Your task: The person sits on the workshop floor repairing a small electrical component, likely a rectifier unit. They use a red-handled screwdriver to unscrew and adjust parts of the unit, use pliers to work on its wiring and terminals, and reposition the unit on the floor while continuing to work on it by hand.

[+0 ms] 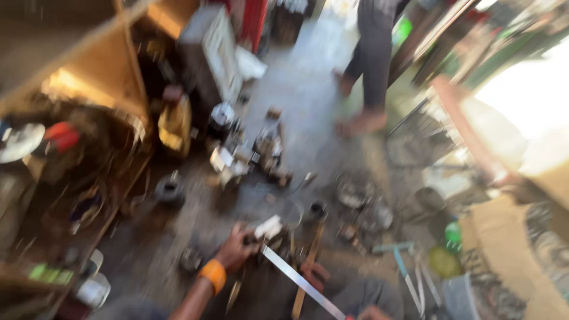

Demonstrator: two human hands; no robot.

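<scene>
One head view is all there is, and it's pretty motion-blurred, so details are soft. Left hand [236, 249], with an orange wristband [213, 275], is down near the bottom edge of the floor [308, 101], fingers curled shut around the dark end of a long flat metal strip [302, 282]. That strip is shiny, thin and straight, running diagonally down toward the bottom edge, where the right hand [372, 313] is barely peeking in; can't tell whether its fingers grip anything. A narrow wooden stick [308, 269] lies just beside the strip and crosses under it.

Clutter all around on the grey concrete floor: a small white boxy piece [269, 226] right by the left hand, round metal bowls [354, 192] further right, a dark round pot-like thing [170, 189] to the left, a yellow container [173, 125] by the wooden shelf unit [106, 65], a green round lid [453, 232] and cardboard [504, 249] at the right edge. Another person's legs [373, 59] stand at the far end of the floor.
</scene>
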